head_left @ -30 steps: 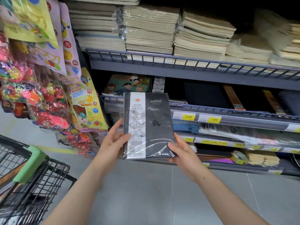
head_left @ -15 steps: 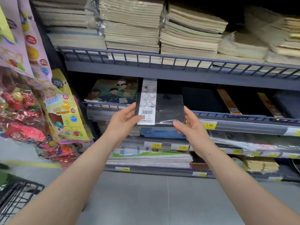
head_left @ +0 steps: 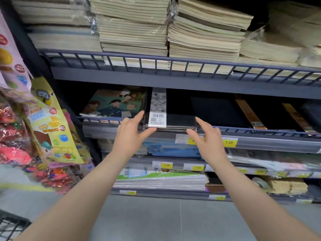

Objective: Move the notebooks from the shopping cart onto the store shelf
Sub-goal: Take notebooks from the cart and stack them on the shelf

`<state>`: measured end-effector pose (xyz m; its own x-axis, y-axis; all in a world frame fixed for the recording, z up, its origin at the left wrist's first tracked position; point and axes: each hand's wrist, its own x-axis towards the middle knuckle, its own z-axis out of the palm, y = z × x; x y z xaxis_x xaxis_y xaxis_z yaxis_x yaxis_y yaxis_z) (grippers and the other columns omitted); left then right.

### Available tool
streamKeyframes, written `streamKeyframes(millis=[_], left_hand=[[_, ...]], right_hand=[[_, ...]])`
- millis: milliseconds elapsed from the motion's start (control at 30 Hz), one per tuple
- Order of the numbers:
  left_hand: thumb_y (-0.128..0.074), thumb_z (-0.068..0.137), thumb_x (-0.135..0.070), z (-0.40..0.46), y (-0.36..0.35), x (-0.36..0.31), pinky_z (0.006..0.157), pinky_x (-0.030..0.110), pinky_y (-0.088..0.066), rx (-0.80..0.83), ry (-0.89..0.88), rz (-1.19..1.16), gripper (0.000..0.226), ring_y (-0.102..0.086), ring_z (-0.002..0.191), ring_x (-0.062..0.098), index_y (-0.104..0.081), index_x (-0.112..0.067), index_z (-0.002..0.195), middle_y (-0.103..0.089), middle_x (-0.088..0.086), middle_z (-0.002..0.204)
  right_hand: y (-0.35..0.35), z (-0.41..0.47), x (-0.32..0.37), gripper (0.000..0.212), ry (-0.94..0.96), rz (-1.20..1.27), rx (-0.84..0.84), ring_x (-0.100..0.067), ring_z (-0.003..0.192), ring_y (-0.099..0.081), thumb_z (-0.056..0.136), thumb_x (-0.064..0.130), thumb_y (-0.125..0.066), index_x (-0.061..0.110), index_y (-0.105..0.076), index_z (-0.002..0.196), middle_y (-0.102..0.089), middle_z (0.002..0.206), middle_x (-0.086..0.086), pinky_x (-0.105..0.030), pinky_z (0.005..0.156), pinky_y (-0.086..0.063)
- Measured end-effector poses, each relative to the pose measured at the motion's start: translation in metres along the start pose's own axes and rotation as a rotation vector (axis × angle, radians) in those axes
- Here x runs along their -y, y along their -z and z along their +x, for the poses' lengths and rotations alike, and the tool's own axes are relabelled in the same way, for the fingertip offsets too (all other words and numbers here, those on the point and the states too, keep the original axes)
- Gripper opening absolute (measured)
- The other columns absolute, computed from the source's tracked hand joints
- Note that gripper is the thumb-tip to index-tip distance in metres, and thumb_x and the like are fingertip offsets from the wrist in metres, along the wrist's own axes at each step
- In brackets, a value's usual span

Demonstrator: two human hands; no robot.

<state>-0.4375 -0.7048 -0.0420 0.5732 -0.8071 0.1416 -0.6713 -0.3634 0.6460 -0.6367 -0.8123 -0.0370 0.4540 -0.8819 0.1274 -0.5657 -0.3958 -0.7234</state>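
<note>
A black shrink-wrapped notebook with a white barcode band lies flat on the middle store shelf, its front edge over the wire rail. My left hand is at its front left corner, thumb touching the front edge and index finger beside the left side. On the other side, my right hand has its thumb at the front right corner and its fingers spread. Neither hand closes around the notebook. A corner of the black wire shopping cart shows at the bottom left.
Illustrated notebooks lie just left of the black one, dark notebooks to its right. Stacks of cream exercise books fill the shelf above. Hanging toy packs crowd the left. Lower shelves carry yellow price tags.
The notebook went from upright in both hands up and forward onto the middle shelf, where it now lies flat. Both hands have loosened to open fingers at its front corners.
</note>
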Motion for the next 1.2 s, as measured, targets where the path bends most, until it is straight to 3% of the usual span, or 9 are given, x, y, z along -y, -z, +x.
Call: streamKeyframes(millis=[67, 200, 333, 700, 900, 1067, 1200], left_hand=[[-0.059, 0.081, -0.052, 0.003, -0.002, -0.001, 0.086, 0.039, -0.042, -0.044, -0.030, 0.053, 0.071, -0.050, 0.099, 0.034, -0.036, -0.024, 0.142, -0.056, 0.018, 0.102], [-0.058, 0.080, -0.055, 0.010, -0.007, 0.005, 0.080, 0.040, -0.038, -0.213, -0.111, 0.246, 0.063, -0.056, 0.089, 0.035, -0.053, -0.019, 0.130, -0.067, 0.016, 0.095], [-0.068, 0.078, -0.046, 0.016, -0.012, 0.002, 0.074, 0.037, -0.031, -0.369, -0.146, 0.210, 0.049, -0.059, 0.089, 0.033, -0.065, -0.012, 0.113, -0.071, 0.010, 0.092], [-0.073, 0.073, -0.044, 0.019, -0.026, 0.001, 0.075, 0.032, -0.026, -0.492, -0.041, 0.036, 0.045, -0.057, 0.090, 0.028, -0.068, -0.012, 0.104, -0.071, 0.004, 0.087], [-0.071, 0.076, -0.044, 0.015, -0.027, -0.002, 0.082, 0.036, -0.033, -0.448, 0.024, 0.007, 0.046, -0.056, 0.095, 0.026, -0.066, -0.014, 0.111, -0.071, 0.004, 0.094], [-0.061, 0.082, -0.051, -0.011, -0.003, -0.014, 0.086, 0.036, -0.045, -0.224, 0.026, -0.080, 0.065, -0.051, 0.118, 0.021, -0.044, -0.019, 0.136, -0.055, 0.000, 0.130], [-0.048, 0.081, -0.065, -0.039, 0.045, -0.027, 0.067, 0.034, -0.048, -0.074, -0.096, 0.282, 0.075, -0.058, 0.105, 0.025, -0.038, -0.018, 0.139, -0.050, 0.002, 0.129]], right_hand=[[-0.004, 0.003, -0.001, 0.056, -0.010, 0.009, -0.023, -0.021, 0.122, -0.038, 0.090, 0.042, -0.052, 0.024, -0.037, 0.140, -0.053, 0.131, -0.006, -0.036, 0.097, -0.037], [-0.014, 0.009, 0.002, 0.057, -0.004, -0.001, -0.085, -0.015, 0.091, -0.051, 0.090, 0.046, -0.050, 0.022, -0.038, 0.140, -0.058, 0.130, -0.002, -0.035, 0.086, -0.046], [-0.021, 0.019, 0.008, 0.051, -0.033, -0.062, -0.185, -0.021, 0.108, -0.058, 0.090, 0.044, -0.051, 0.021, -0.045, 0.136, -0.064, 0.119, 0.001, -0.030, 0.075, -0.045], [-0.026, 0.026, 0.009, 0.043, -0.066, -0.088, -0.272, -0.018, 0.092, -0.062, 0.088, 0.040, -0.057, 0.018, -0.057, 0.126, -0.070, 0.107, 0.002, -0.026, 0.066, -0.042], [-0.027, 0.023, 0.009, 0.045, -0.061, -0.071, -0.258, -0.021, 0.099, -0.061, 0.089, 0.039, -0.055, 0.017, -0.054, 0.129, -0.067, 0.112, -0.001, -0.029, 0.071, -0.045], [-0.013, 0.001, 0.020, 0.061, -0.031, -0.159, -0.033, -0.020, 0.130, -0.042, 0.091, 0.045, -0.048, 0.021, -0.028, 0.144, -0.038, 0.147, 0.001, -0.035, 0.094, -0.042], [0.020, -0.027, 0.053, 0.063, -0.002, -0.365, 0.130, -0.020, 0.132, -0.039, 0.094, 0.048, -0.039, 0.023, -0.017, 0.148, -0.020, 0.155, 0.003, -0.035, 0.091, -0.043]])
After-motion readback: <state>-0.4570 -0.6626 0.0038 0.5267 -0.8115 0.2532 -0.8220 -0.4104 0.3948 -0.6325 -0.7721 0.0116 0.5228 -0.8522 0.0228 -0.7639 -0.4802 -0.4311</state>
